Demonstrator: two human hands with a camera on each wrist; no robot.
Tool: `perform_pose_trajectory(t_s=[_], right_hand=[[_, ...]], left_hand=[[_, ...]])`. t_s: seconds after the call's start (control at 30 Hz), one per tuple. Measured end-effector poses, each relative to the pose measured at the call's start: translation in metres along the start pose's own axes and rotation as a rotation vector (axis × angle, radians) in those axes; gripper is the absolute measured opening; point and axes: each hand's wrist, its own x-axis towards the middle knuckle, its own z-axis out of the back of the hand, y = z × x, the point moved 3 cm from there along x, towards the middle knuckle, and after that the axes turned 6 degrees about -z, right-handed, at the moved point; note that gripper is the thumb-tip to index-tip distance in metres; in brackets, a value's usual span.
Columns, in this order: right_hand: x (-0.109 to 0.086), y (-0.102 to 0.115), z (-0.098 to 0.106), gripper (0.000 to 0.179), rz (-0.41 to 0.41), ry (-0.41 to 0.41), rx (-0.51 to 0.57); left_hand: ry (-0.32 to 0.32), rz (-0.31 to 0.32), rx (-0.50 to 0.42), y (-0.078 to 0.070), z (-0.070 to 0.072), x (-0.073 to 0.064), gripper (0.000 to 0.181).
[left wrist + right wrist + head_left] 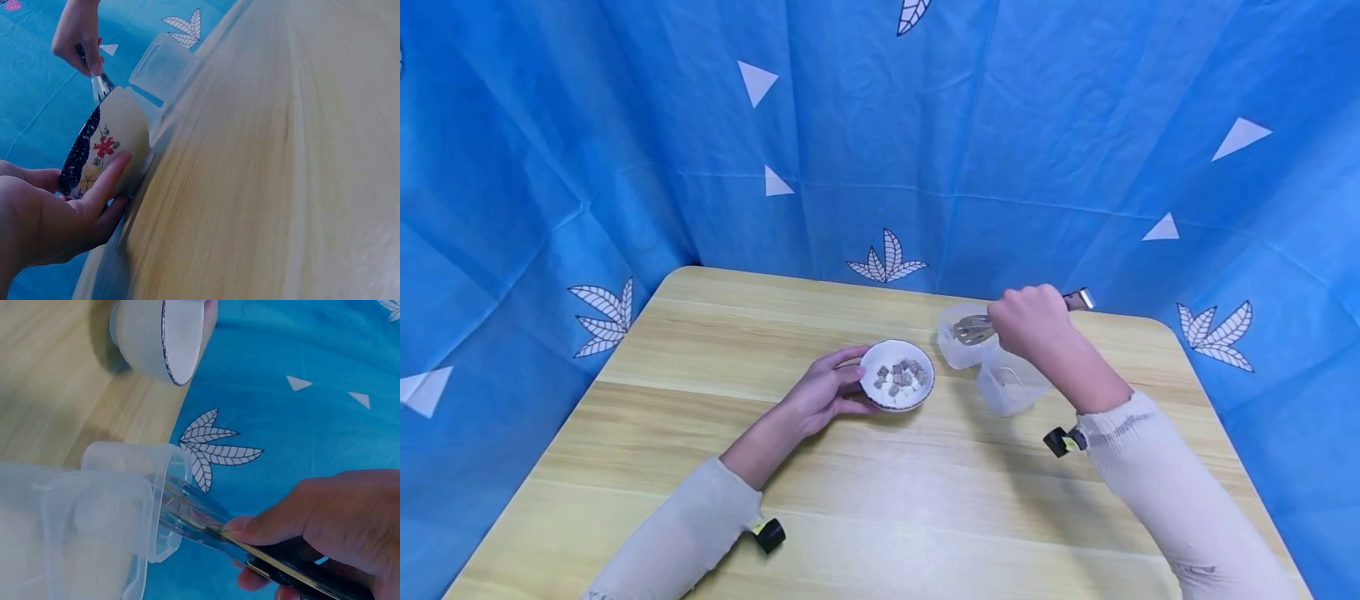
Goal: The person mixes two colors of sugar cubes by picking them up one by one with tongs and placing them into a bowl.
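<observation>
My left hand grips the left side of a small white bowl, fingers and thumb spread round its wall. Brown and white cubes lie inside the bowl. In the left wrist view, a red flower and a dark speckled rim decorate the bowl. My right hand holds metal tongs by their dark handle. The slotted ends of the tongs reach into the rear translucent plastic container. In the right wrist view, the tongs slant into that container's mouth; whether they pinch anything cannot be made out.
A second translucent container stands beside the first, nearer to me and below my right wrist. Both are on the wooden table, right of the bowl. A blue patterned curtain hangs along the table's back and sides.
</observation>
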Motion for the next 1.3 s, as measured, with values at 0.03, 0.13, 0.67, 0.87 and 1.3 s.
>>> perform_pose_trajectory(t_s=[0.03, 0.13, 0.67, 0.87, 1.3], right_hand=[[0.004, 0.001, 0.000, 0.032, 0.001, 0.014, -0.006], [0.013, 0.004, -0.002, 0.028, 0.014, 0.041, -0.028], [0.047, 0.019, -0.013, 0.013, -0.006, 0.236, -0.086], [0.052, 0.022, -0.012, 0.013, -0.020, 0.263, -0.097], [0.067, 0.017, -0.011, 0.011, -0.029, 0.392, -0.053]], left_hand=[[-0.002, 0.001, 0.000, 0.000, 0.000, 0.000, 0.051], [-0.008, 0.001, 0.001, 0.000, 0.000, 0.000, 0.050], [0.011, -0.002, 0.001, 0.000, 0.001, -0.001, 0.051], [0.007, 0.002, -0.002, -0.001, 0.001, -0.001, 0.051], [0.001, 0.003, -0.005, 0.000, 0.001, 0.000, 0.051]])
